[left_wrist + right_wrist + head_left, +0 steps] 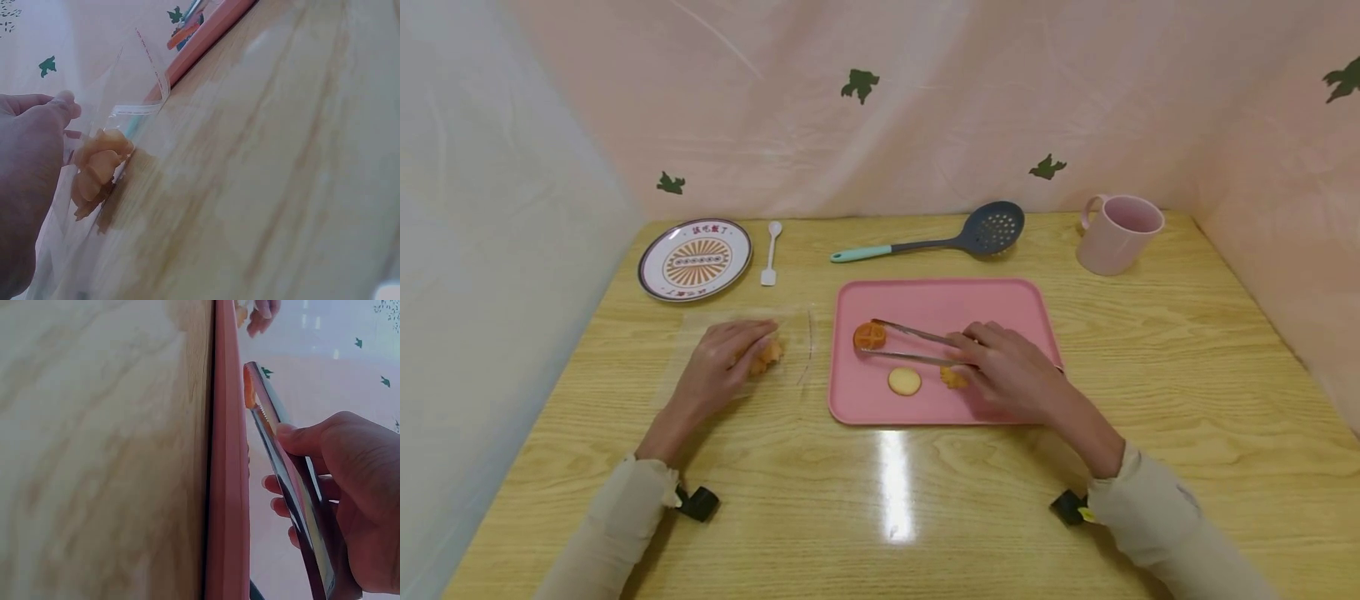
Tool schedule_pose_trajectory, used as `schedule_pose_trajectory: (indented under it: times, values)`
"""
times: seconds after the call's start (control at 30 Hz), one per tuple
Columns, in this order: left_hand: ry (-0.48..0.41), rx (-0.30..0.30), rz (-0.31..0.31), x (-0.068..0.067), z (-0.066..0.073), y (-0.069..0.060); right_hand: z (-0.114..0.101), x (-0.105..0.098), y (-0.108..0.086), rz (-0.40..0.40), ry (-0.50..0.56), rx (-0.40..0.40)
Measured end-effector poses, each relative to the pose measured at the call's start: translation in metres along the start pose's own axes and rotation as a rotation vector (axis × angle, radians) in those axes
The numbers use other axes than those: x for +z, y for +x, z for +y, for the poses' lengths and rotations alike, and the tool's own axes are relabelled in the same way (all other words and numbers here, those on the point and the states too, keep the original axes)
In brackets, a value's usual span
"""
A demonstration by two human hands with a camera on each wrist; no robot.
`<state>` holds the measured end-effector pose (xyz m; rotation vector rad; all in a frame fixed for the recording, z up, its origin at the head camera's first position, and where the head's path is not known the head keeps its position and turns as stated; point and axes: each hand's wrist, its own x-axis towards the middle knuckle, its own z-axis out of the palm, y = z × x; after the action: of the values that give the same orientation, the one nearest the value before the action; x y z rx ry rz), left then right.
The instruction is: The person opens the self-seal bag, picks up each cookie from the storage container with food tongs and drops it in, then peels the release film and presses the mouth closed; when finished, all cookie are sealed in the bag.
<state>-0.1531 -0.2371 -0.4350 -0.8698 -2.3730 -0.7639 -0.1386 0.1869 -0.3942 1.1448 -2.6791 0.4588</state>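
My right hand [1003,367] grips a pair of metal tongs [913,359] over the pink tray [940,300]. Between the tong tips sits an orange-brown round piece with a cross pattern [869,336]. Near the tray's front lie a pale round biscuit [905,382] and a yellow ridged piece [953,377], partly hidden by the right hand. Left of the tray, my left hand [718,362] pinches a clear plastic bag [125,81]. Several light-brown snack pieces [100,169] show inside the bag; the hand covers part of them in the head view.
Along the back stand a patterned plate [658,250], a small white spoon [771,254], a slotted spoon [925,245] with a mint handle, and a pink mug [1105,246]. A pink curtain [925,150] closes off the far side of the wooden table [805,500].
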Motion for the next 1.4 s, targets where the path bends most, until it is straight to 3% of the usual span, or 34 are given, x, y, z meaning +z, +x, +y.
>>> schedule_pose_trajectory:
  times: [0.87,1.4]
  values:
    - [-0.003,-0.002,-0.002,0.0,0.001,0.001,-0.029,0.02,0.048,0.013,0.017,-0.126]
    - [-0.002,0.024,0.016,0.0,0.001,0.0,-0.044,0.03,0.07,-0.01,0.068,-0.134]
